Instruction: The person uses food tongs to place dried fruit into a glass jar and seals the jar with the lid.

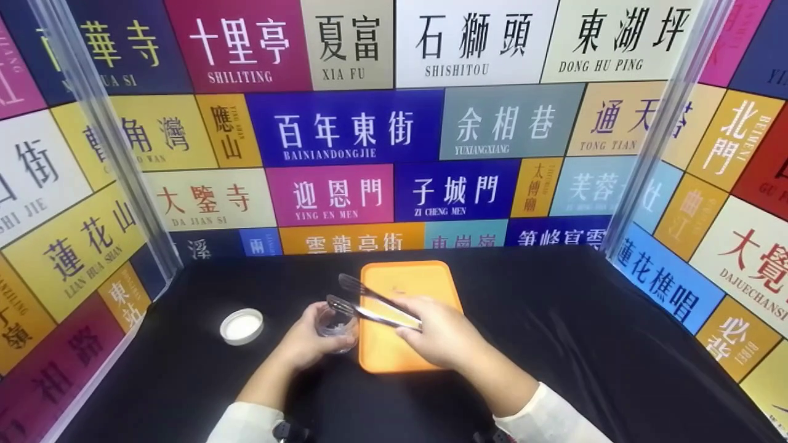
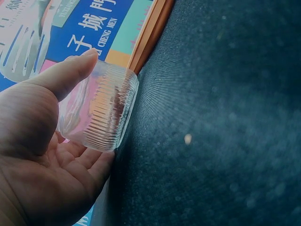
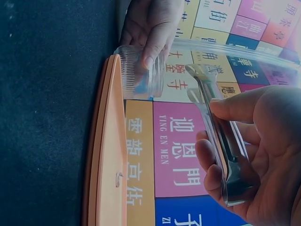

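A clear ribbed glass jar (image 2: 106, 103) stands on the black cloth, and my left hand (image 1: 317, 335) grips it with the thumb on one side and fingers on the other. Small pale bits show inside it in the head view. My right hand (image 1: 440, 332) holds metal tongs (image 3: 221, 141), their two arms spread apart. The slotted tips point left, one close over the jar's mouth, with nothing between them. Beneath the tongs lies an orange tray (image 1: 394, 360), its edge right beside the jar. One small dark piece (image 3: 119, 180) sits on the tray.
A round white lid (image 1: 242, 327) lies on the cloth left of the jar. Black cloth (image 1: 542, 369) covers the table, with folds at the right. Panels of coloured name signs (image 1: 345, 126) stand behind and on both sides, with clear corner posts (image 1: 659, 123).
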`<move>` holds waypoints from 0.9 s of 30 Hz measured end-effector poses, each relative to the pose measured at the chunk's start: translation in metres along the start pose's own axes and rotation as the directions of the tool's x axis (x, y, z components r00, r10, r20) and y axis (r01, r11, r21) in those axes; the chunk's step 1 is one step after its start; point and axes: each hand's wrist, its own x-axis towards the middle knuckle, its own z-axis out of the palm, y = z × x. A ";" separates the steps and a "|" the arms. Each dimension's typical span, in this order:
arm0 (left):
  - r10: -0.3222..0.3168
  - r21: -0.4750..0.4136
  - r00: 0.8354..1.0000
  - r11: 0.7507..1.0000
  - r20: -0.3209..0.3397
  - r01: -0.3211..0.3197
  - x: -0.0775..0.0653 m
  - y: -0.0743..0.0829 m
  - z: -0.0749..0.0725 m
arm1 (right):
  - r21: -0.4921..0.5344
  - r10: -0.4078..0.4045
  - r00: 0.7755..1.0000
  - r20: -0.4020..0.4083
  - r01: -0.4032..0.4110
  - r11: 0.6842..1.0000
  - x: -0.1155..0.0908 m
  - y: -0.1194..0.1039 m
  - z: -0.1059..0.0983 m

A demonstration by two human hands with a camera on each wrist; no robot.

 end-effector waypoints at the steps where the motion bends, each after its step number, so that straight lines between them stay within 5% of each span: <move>1: 0.006 -0.001 1.000 1.000 -0.001 -0.006 0.000 0.000 0.000 | -0.002 0.005 1.000 0.000 -0.005 1.000 0.000 0.001 0.000; 13: 0.013 0.011 1.000 1.000 -0.012 -0.012 -0.001 0.001 0.000 | 0.012 0.096 0.994 -0.047 -0.095 0.995 0.020 0.036 0.003; 27: -0.005 -0.003 1.000 1.000 -0.007 0.005 -0.001 0.000 0.000 | 0.038 0.249 0.969 -0.008 -0.248 0.968 0.037 0.090 0.003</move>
